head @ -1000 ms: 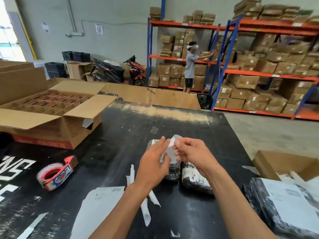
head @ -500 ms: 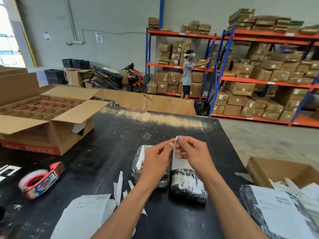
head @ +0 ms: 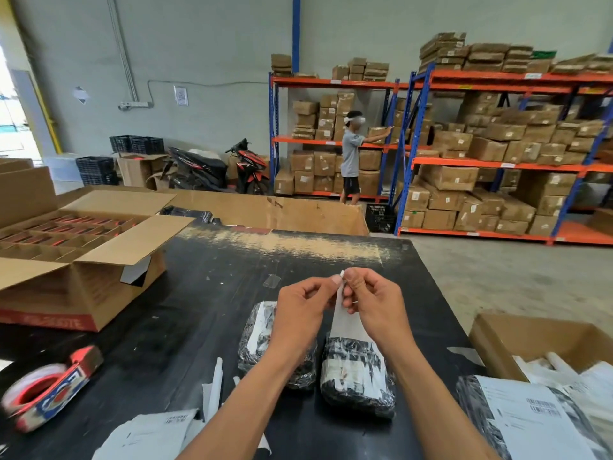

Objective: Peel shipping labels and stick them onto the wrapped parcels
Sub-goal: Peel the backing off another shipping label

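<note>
Two small black wrapped parcels lie side by side on the black table (head: 205, 293). The left parcel (head: 262, 340) carries a white label and is partly hidden by my left forearm. Above the right parcel (head: 358, 373) a white shipping label (head: 343, 320) stands upright, its lower end meeting the parcel's top. My left hand (head: 302, 310) and my right hand (head: 374, 303) both pinch the label's top corner between thumb and fingertips, close together.
An open cardboard box (head: 83, 260) with dividers sits at the left. A red tape dispenser (head: 46, 393) lies near the front left, with label sheets (head: 149, 436) and backing strips (head: 215, 386) beside it. A larger labelled parcel (head: 527, 423) and a carton (head: 544, 340) are at the right. A person stands at distant shelves (head: 497, 161).
The label went from crumpled between my hands to pulled up straight above the right parcel, with both hands now pinching its top corner. The view shifted so the table objects sit lower and further left.
</note>
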The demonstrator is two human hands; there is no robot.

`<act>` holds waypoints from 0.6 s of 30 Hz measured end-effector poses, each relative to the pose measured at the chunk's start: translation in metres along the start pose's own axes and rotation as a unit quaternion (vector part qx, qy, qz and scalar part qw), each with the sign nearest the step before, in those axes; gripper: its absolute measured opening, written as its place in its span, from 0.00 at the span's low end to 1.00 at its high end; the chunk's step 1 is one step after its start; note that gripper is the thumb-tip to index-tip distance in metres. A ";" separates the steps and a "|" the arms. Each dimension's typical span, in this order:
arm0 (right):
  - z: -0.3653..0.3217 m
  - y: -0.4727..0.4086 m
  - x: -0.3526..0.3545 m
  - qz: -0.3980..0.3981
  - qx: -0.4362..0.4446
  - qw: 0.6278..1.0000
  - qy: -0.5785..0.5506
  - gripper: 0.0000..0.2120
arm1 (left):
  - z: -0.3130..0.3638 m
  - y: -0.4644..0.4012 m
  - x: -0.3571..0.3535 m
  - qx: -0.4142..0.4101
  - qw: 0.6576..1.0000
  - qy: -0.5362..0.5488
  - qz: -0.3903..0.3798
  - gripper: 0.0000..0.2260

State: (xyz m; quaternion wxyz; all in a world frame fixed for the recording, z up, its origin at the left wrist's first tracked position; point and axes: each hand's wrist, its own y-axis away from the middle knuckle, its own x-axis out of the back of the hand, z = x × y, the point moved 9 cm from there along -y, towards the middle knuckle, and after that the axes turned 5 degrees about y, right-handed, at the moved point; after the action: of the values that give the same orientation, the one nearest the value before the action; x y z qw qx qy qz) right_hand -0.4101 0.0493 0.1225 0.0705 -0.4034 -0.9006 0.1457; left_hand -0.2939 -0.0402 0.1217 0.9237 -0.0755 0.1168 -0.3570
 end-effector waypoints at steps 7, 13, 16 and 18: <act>0.004 -0.004 0.004 -0.004 0.021 0.999 0.045 0.07 | -0.013 -0.011 -0.001 0.021 1.000 0.003 0.013 0.15; 0.010 -0.004 0.008 -0.025 0.020 0.996 0.077 0.07 | -0.023 -0.016 0.000 0.049 0.998 0.010 0.033 0.20; 0.009 -0.002 0.010 -0.034 0.021 0.995 0.092 0.08 | -0.023 -0.016 -0.002 0.042 0.999 -0.006 0.033 0.19; 0.010 -0.003 0.011 -0.043 0.021 0.993 0.106 0.08 | -0.022 -0.016 -0.005 0.036 0.999 -0.014 0.025 0.17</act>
State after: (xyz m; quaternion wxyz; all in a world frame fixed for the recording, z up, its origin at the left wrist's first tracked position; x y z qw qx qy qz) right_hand -0.4221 0.0540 0.1142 0.1806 -0.3755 -0.9013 0.1181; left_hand -0.3133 -0.0495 0.1050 0.9360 -0.0440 0.0924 -0.3369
